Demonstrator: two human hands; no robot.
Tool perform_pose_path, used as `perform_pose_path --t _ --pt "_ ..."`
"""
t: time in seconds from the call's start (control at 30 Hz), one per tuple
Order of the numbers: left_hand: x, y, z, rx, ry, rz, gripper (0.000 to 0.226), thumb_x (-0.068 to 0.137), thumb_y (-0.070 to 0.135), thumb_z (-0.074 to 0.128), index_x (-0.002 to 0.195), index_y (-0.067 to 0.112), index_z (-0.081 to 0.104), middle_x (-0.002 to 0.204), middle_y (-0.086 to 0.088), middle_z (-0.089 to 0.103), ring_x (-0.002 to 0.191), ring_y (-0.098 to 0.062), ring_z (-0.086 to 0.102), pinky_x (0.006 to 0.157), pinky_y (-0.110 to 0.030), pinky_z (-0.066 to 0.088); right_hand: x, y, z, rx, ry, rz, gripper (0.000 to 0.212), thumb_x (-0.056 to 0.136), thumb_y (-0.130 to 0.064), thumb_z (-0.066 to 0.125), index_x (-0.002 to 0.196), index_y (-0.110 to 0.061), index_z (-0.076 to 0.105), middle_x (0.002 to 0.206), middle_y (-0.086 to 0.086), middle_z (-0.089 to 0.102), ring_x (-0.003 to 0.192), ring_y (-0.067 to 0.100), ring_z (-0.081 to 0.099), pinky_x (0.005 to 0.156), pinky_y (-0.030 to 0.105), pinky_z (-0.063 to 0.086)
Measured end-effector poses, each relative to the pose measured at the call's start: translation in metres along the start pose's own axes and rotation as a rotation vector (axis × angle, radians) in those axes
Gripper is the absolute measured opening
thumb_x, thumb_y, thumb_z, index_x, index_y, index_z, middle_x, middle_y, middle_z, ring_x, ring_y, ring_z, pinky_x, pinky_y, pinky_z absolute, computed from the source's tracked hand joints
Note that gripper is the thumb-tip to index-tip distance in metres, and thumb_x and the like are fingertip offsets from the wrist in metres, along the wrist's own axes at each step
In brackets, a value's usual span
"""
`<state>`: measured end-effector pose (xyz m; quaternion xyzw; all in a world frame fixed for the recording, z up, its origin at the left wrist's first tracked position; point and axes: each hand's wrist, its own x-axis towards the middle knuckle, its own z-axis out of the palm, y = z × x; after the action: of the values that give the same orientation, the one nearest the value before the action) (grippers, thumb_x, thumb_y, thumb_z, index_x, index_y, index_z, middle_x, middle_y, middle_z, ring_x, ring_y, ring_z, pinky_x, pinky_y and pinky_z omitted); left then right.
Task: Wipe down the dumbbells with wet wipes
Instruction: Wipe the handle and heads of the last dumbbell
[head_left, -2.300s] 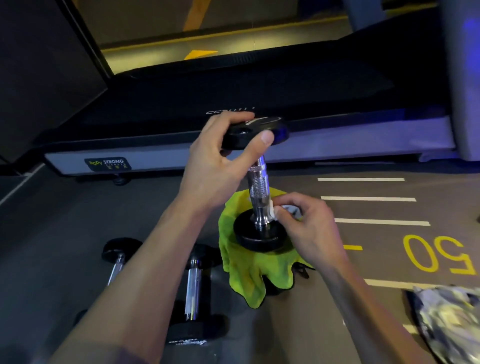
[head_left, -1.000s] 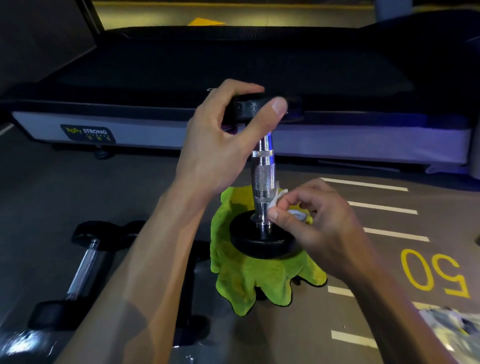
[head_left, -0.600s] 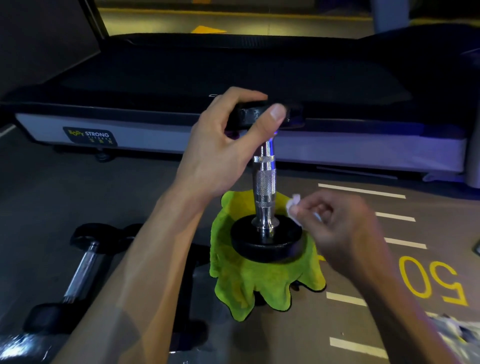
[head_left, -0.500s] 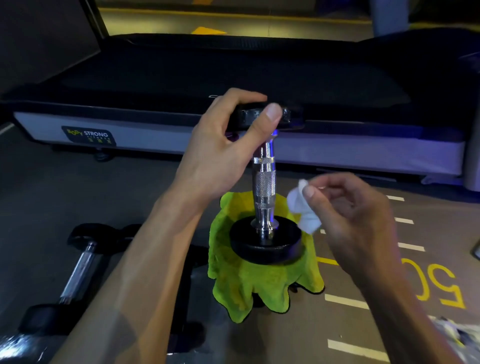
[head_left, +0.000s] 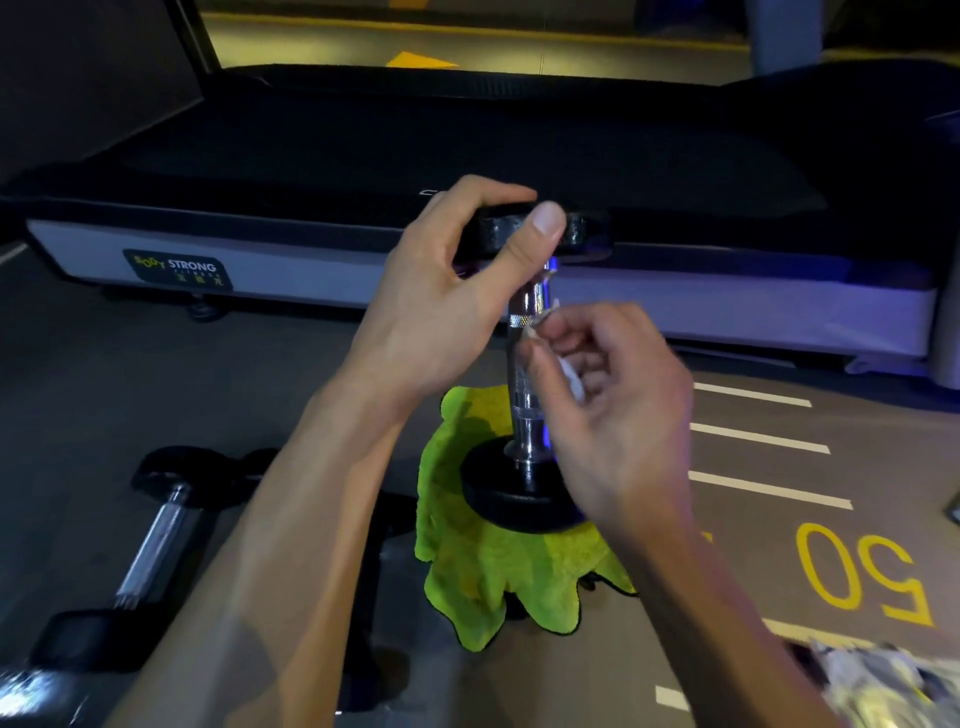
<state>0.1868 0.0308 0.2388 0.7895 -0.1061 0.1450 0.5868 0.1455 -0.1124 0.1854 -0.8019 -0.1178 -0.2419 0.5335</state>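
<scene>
Dumbbell with black round ends and a knurled chrome handle stands upright at the centre of the frame, its lower end resting on a crumpled lime-green microfibre cloth spread on the grey gym floor. The left hand grips the top end, thumb in front and fingers curled over the rim, steadying it. The right hand pinches a small white wet wipe between thumb and fingers, right against the upper part of the handle. To do this stroke well, I would say the wipe should wrap round the bar and travel its full length, with the left hand turning the weight so every side of the knurling gets covered, and keeping it upright so it does not tip off the cloth. A second dumbbell with a chrome bar lies on the floor at lower left, and a long black treadmill deck crosses the upper frame.
</scene>
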Motion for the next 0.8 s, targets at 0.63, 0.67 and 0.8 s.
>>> perform_pose_path --t 0.63,0.67,0.8 --pt "-0.004 0.003 -0.005 0.052 0.008 0.004 0.038 0.105 0.053 0.041 0.117 0.032 0.071 0.104 0.012 0.068 0.104 -0.002 0.064 0.102 -0.041 0.054 0.023 -0.018 0.012 0.204 0.187 0.165 0.018 0.081 -0.013 0.085 0.084 -0.019 0.068 0.073 -0.004 0.068 0.067 0.007 0.064 0.068 0.027 0.056" --pt "-0.004 0.003 -0.004 0.056 0.008 0.010 0.038 0.105 0.053 0.042 0.117 0.031 0.071 0.106 0.010 0.069 0.103 -0.002 0.064 0.101 -0.040 0.054 0.026 -0.020 0.015 0.238 0.235 0.180 0.019 0.081 -0.014 0.085 0.083 -0.018 0.067 0.072 -0.003 0.068 0.067 0.008 0.064 0.068 0.029 0.057" --pt "-0.004 0.003 -0.006 0.070 0.020 0.012 0.038 0.106 0.053 0.042 0.117 0.032 0.071 0.103 0.012 0.068 0.099 -0.002 0.064 0.098 -0.039 0.054 0.027 -0.016 0.019 0.419 0.273 0.286 0.019 0.080 -0.014 0.087 0.086 -0.014 0.069 0.075 -0.002 0.071 0.071 0.008 0.066 0.073 0.024 0.055"
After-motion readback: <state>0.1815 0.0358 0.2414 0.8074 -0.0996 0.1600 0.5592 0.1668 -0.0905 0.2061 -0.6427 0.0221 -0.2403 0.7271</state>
